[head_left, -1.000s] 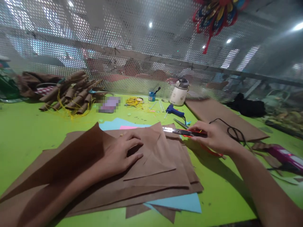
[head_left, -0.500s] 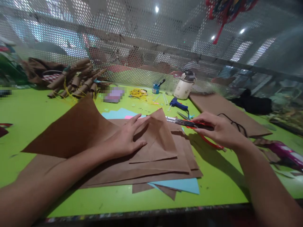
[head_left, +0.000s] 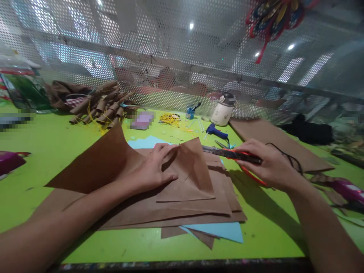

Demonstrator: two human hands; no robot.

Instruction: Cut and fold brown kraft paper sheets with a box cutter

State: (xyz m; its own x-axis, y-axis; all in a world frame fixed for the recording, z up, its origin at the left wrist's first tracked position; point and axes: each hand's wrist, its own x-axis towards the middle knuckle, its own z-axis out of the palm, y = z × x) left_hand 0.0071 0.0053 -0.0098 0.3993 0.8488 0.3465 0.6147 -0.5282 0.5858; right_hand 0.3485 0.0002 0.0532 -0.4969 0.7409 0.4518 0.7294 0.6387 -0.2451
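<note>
My left hand (head_left: 152, 168) lies on a sheet of brown paper (head_left: 189, 178), pressing it down with the thumb and fingers apart. The sheet curls up high to the left of the hand, and its right part rises in a creased fold. Under it is a pile of more brown sheets (head_left: 199, 216), with light blue paper (head_left: 220, 230) sticking out at the front. My right hand (head_left: 264, 161) is closed round red-and-black-handled scissors (head_left: 218, 151), held above the table. Their tip points left and ends close to the raised fold; whether it touches the paper I cannot tell.
At the back stand rolled brown tubes (head_left: 106, 102), yellow string (head_left: 170, 120), a small blue jar (head_left: 190, 113) and a white bottle (head_left: 223, 112). A blue glue gun (head_left: 216, 131) lies before the bottle. Brown board (head_left: 273, 140) is at right; perforated mesh (head_left: 176, 57) rises behind the green table.
The camera view has shifted a little, so the scene sits lower and further right. Both hands keep nearly the same positions on the paper and the scissors.
</note>
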